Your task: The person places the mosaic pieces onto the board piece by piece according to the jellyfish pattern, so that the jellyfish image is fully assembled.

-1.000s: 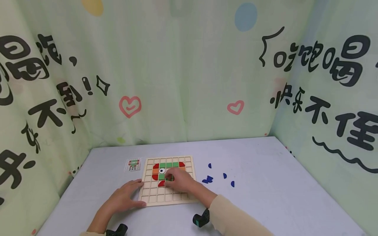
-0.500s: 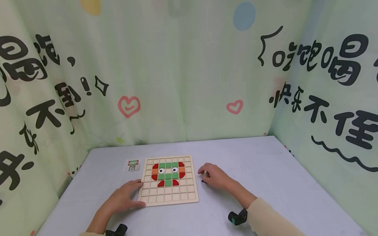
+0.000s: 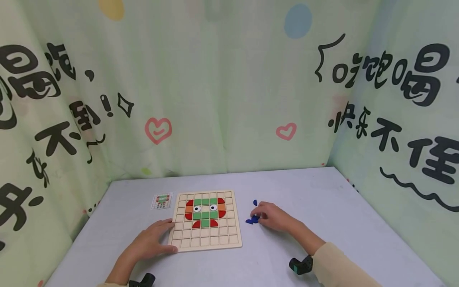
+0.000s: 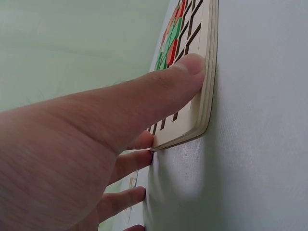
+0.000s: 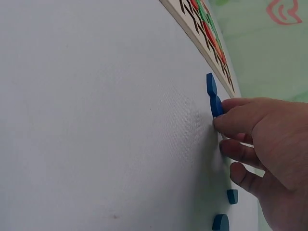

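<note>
While the right hand rests on the desk, its fingers are curled and pinch a blue piece lying just right of the wooden grid board. Another blue piece lies near, farther back; two more show under the palm in the right wrist view. Left hand lies flat, fingers straight, thumb pressing on the board's near-left corner. Red, green and orange tiles fill part of the grid. A small card lies left of the board
</note>
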The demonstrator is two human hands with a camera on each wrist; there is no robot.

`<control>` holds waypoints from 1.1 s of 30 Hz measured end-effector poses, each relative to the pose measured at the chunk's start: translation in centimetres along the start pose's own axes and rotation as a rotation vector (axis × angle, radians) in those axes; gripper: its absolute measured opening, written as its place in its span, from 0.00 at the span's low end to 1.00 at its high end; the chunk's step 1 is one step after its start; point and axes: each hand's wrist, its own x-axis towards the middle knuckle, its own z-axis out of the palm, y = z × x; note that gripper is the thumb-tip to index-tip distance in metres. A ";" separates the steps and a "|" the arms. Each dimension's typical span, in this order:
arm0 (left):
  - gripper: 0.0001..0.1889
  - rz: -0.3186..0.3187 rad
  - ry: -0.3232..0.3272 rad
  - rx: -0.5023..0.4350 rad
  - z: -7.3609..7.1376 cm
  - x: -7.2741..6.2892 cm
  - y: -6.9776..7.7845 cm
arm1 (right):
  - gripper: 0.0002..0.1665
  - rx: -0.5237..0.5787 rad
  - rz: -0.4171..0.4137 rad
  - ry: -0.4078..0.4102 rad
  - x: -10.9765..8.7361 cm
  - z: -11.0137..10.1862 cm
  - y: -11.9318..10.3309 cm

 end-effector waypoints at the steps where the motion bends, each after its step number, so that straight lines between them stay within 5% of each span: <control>1: 0.46 0.001 0.001 0.000 0.0 0.0 0.0 | 0.14 0.002 0.006 -0.003 0.1 0.0 -0.1; 10: 0.45 -0.002 0.006 0.005 0.2 0.1 0.0 | 0.07 0.001 0.092 0.039 0.7 0.5 -0.3; 22: 0.46 -0.007 0.007 -0.002 0.3 0.0 0.0 | 0.05 0.049 -0.037 0.033 2.3 1.6 -2.7; 33: 0.46 -0.010 0.002 0.005 0.1 0.0 0.0 | 0.10 -0.013 -0.025 0.059 2.1 1.6 -3.0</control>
